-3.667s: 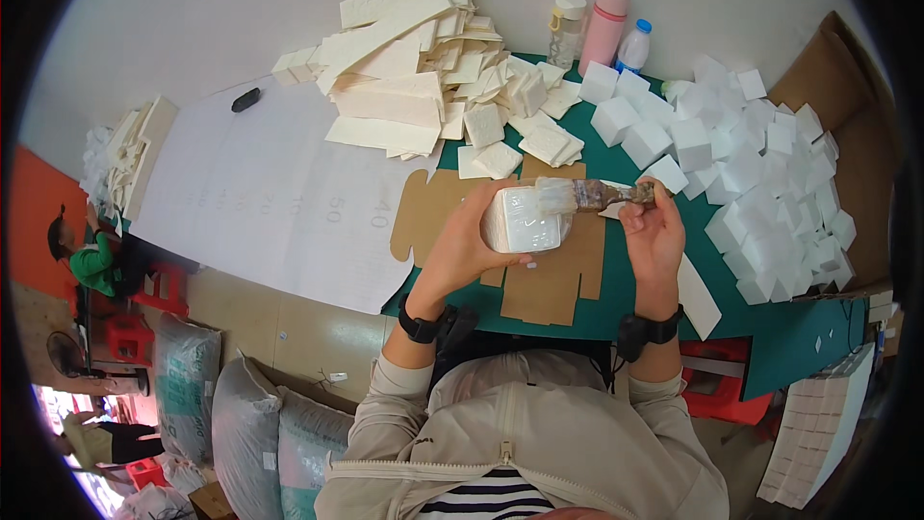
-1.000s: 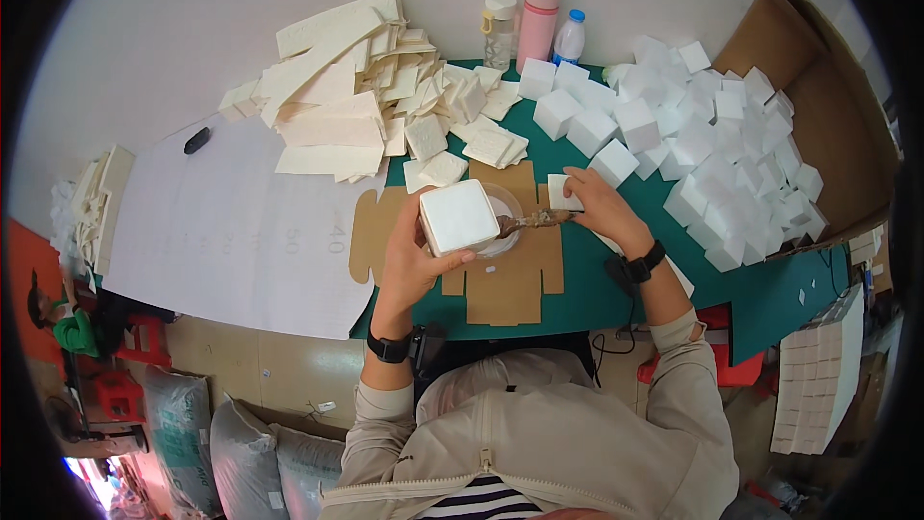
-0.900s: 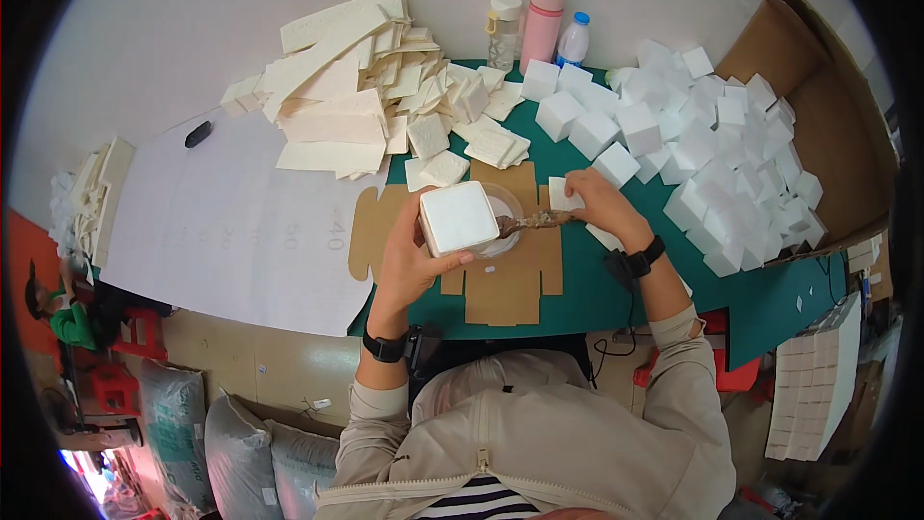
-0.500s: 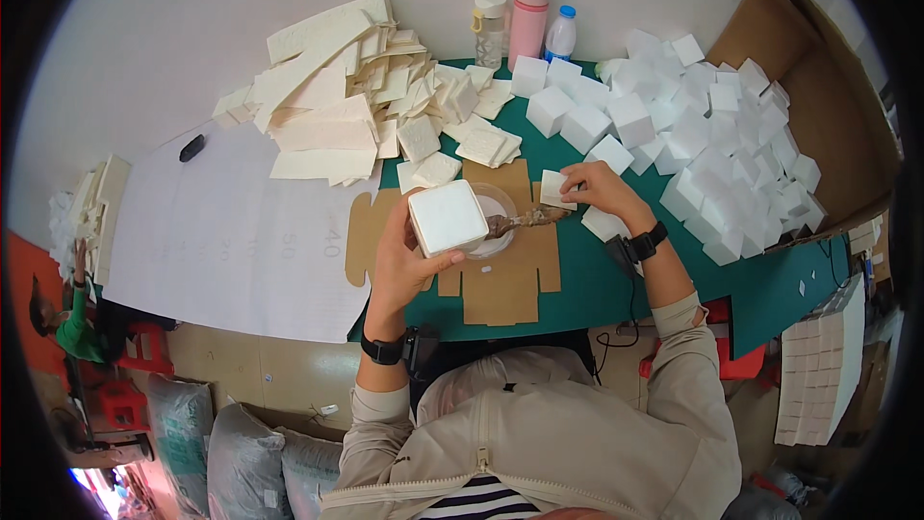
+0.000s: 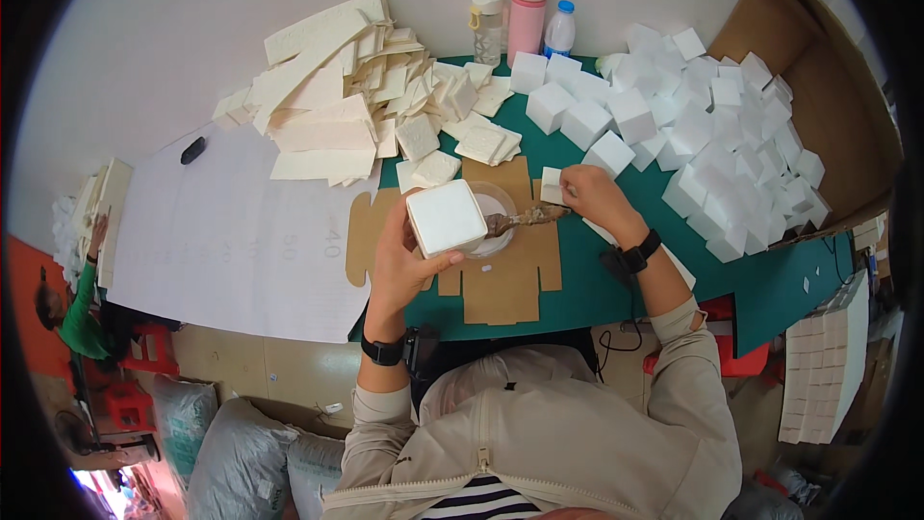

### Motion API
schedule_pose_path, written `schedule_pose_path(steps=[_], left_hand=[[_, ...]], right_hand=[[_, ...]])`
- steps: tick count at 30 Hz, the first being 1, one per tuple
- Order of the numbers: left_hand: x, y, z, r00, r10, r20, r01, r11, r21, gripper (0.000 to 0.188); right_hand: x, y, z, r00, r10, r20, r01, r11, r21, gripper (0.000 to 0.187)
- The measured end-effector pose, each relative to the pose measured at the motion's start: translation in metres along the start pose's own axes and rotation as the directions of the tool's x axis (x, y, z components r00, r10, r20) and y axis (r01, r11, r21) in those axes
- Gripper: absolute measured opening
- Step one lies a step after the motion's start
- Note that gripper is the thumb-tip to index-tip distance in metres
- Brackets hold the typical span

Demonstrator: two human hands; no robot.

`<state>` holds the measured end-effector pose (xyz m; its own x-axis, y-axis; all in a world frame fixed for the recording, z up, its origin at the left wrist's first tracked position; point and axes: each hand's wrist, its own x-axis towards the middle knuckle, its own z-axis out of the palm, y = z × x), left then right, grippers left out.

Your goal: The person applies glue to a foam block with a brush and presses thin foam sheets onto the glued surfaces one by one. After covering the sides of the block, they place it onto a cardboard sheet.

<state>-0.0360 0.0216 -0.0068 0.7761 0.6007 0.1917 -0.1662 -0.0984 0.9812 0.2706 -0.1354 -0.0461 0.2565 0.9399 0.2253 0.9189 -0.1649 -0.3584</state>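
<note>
My left hand (image 5: pixel 393 265) is wrapped round a white foam block (image 5: pixel 448 217), its square top face up, above the left side of a clear round tub (image 5: pixel 498 196). My right hand (image 5: pixel 602 200) pinches the right edge of a small cream square piece (image 5: pixel 551 185), just right of the tub. A brush (image 5: pixel 534 217), caked with brown matter on its handle, lies across the tub. Tub and brush are over a flat brown cardboard cut-out (image 5: pixel 500 303) on the green table. My right hand and wrist partly cover another pale piece beneath them.
Cream foam sheets and squares (image 5: pixel 327 125) are heaped back left. White foam blocks (image 5: pixel 693 125) pile up at the right, beside an open cardboard box (image 5: pixel 818 67). Two bottles and a pink flask (image 5: pixel 526 19) stand by the wall. A person in green (image 5: pixel 82 327) is far left.
My right hand has shifted slightly left and its fingers curl more over the cream square. My left hand and the block have hardly moved. The far person's arm has shifted.
</note>
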Motion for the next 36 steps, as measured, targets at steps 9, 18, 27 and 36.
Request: schedule_pose_path(steps=[9,18,27,36], left_hand=[[0.001,0.002,0.004,1.000,0.005,-0.003,-0.005,0.999,-0.048,0.093],[0.002,0.005,0.007,1.000,-0.007,-0.004,0.007,0.999,-0.053,0.091],[-0.001,0.004,0.011,1.000,0.019,-0.022,-0.019,1.000,-0.023,0.091],[-0.005,0.004,0.011,0.999,0.043,-0.005,-0.043,0.999,-0.002,0.092]], right_hand=[[-0.007,0.003,0.010,0.988,-0.059,-0.141,0.064,0.997,0.037,0.014],[-0.008,-0.024,-0.004,0.979,0.003,-0.204,-0.008,1.000,-0.024,0.020],[-0.009,-0.003,-0.034,0.792,-0.036,-0.610,0.075,0.996,0.038,0.021],[-0.013,-0.013,-0.044,0.808,0.102,-0.580,-0.069,0.994,0.079,0.013]])
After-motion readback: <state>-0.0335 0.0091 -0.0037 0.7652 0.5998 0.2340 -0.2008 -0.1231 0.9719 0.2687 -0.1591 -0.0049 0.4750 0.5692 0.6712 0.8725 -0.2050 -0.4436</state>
